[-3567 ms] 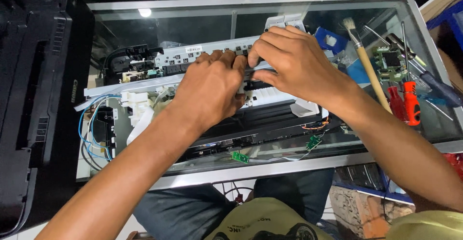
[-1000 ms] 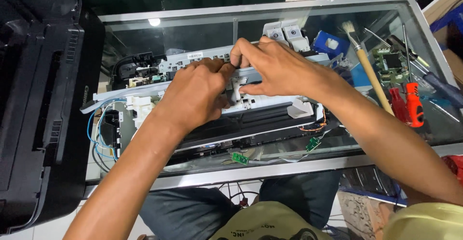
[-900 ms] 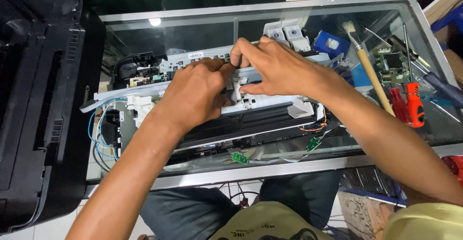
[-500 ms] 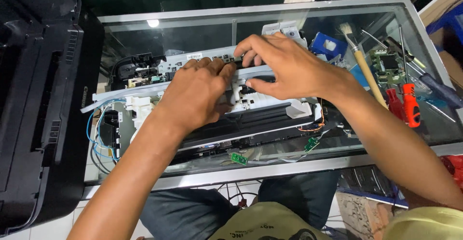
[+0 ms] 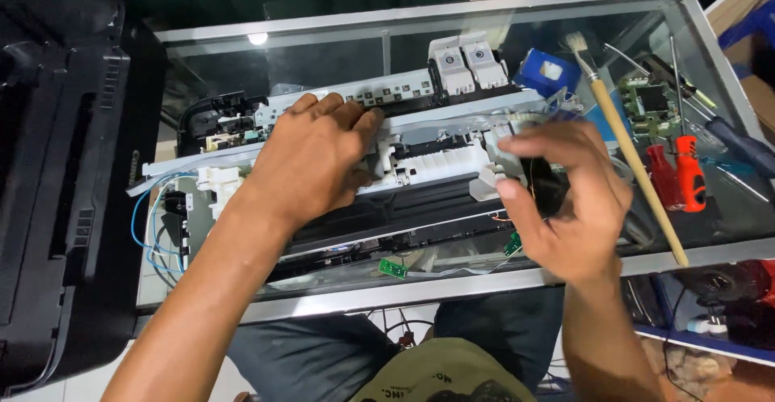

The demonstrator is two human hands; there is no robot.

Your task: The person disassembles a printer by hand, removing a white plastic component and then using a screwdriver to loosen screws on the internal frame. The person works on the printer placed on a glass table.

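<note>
A black printer casing (image 5: 56, 192) stands at the far left beside the glass-topped table (image 5: 452, 289). On the glass lies the stripped printer mechanism (image 5: 420, 156), white and grey, with blue wires (image 5: 149, 224) looping at its left end. The left hand (image 5: 311, 160) lies palm down on the mechanism, fingers curled over its upper rail, pressing it. The right hand (image 5: 565, 200) hovers at the mechanism's right end, fingers pinching a small black part (image 5: 542, 186). Further right lie a wooden-handled brush (image 5: 634, 152) and a red-handled tool (image 5: 688, 172).
</note>
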